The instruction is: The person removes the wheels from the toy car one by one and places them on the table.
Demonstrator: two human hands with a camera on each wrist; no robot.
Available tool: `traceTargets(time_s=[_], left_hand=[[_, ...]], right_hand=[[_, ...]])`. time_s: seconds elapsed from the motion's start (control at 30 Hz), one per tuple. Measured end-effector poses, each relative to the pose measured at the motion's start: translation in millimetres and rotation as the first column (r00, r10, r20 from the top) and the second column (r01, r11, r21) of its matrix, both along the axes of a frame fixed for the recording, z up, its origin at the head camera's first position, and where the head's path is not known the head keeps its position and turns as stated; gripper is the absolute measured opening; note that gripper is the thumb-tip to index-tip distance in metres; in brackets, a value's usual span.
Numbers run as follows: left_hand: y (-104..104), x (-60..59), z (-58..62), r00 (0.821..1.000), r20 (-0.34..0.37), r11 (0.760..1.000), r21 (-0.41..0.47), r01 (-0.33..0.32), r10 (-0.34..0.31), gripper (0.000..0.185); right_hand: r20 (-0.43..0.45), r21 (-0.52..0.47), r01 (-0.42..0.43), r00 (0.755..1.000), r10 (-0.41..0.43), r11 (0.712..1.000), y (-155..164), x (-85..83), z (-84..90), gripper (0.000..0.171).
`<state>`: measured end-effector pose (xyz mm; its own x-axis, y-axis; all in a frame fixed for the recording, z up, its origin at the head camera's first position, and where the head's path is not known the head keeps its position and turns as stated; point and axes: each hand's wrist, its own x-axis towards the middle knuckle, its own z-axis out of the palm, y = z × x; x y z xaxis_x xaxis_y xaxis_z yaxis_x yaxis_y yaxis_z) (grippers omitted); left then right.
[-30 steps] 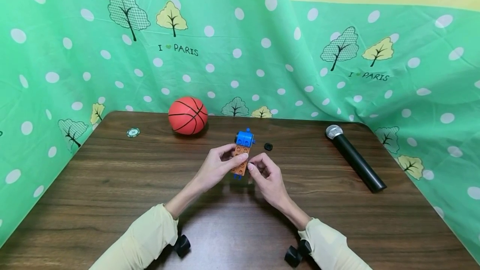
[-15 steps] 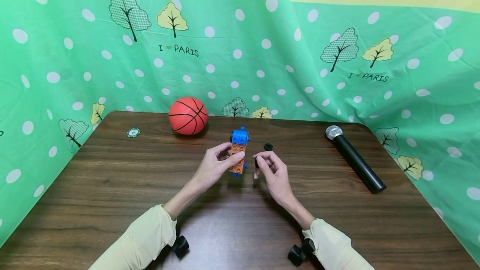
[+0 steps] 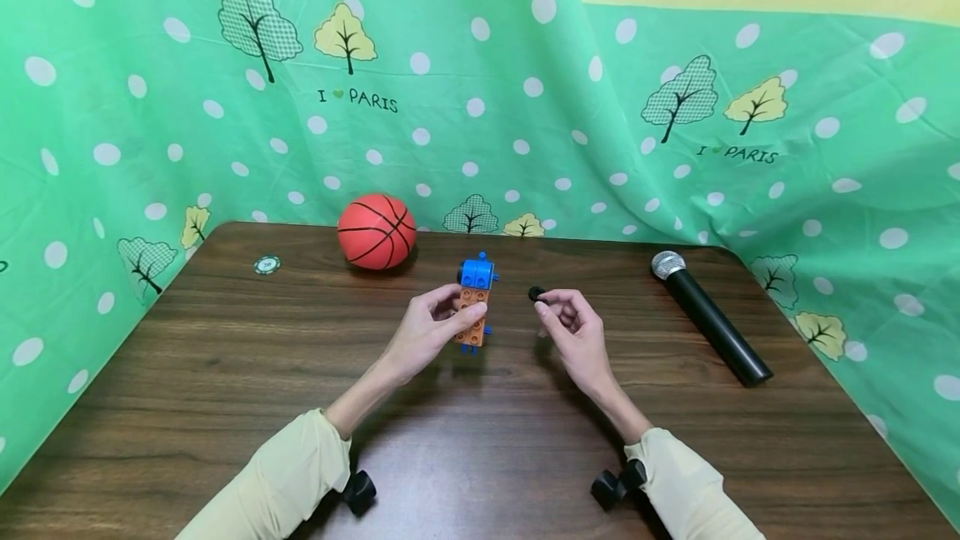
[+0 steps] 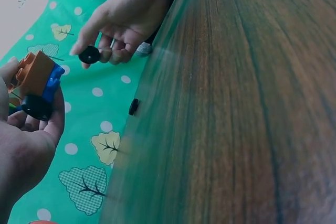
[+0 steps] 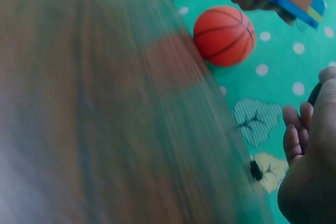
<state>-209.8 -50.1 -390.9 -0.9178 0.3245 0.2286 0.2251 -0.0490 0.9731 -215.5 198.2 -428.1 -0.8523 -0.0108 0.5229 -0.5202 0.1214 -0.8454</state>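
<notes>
My left hand (image 3: 427,336) grips a toy block car (image 3: 473,319), its thumb over the orange studded block. Blue bricks form one end, and bare blue axle stubs stick out on its right side and near end. In the left wrist view a black wheel (image 4: 37,107) sits on the car's side. Apart from the car, to its right, my right hand (image 3: 581,340) pinches a small black toy wheel (image 4: 89,54) between thumb and fingers. A loose black wheel (image 4: 134,107) rests on the table; in the head view the right fingertips reach right up to it.
A red toy basketball (image 3: 377,232) sits at the back of the wooden table (image 3: 480,457). A poker chip (image 3: 267,265) lies at the back left, a black microphone (image 3: 708,319) on the right. Green patterned cloth (image 3: 480,148) hangs behind the table's far edge.
My right hand has drawn away from the car, moving right and toward the loose wheel, with a wheel in its fingers. The left hand has shifted slightly left with the car.
</notes>
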Motion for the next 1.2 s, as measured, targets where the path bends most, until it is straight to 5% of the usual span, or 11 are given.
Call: traceTargets(time_s=[0.13, 0.33, 0.57, 1.2], left_hand=[[-1, 0.0, -0.6, 1.0, 0.002, 1.0, 0.009, 0.003, -0.003, 0.035], [-3, 0.3, -1.7, 1.0, 0.002, 1.0, 0.009, 0.001, -0.001, 0.034], [-4, 1.1, -0.8, 1.0, 0.006, 1.0, -0.002, 0.001, -0.001, 0.032], [-4, 0.7, -1.7, 1.0, -0.008, 0.999, -0.041, -0.005, 0.004, 0.033]], right_hand=[[-0.04, 0.127, 0.082, 0.996, -0.077, 0.989, 9, -6.0, -0.9, 0.018], [-0.164, 0.312, 0.182, 0.977, -0.136, 0.933, 25, -20.2, -2.9, 0.02], [-0.156, 0.439, 0.202, 0.977, -0.147, 0.875, 41, -34.0, -5.0, 0.021], [-0.149, 0.583, 0.229, 0.973, -0.175, 0.779, 56, -53.7, -12.2, 0.019]])
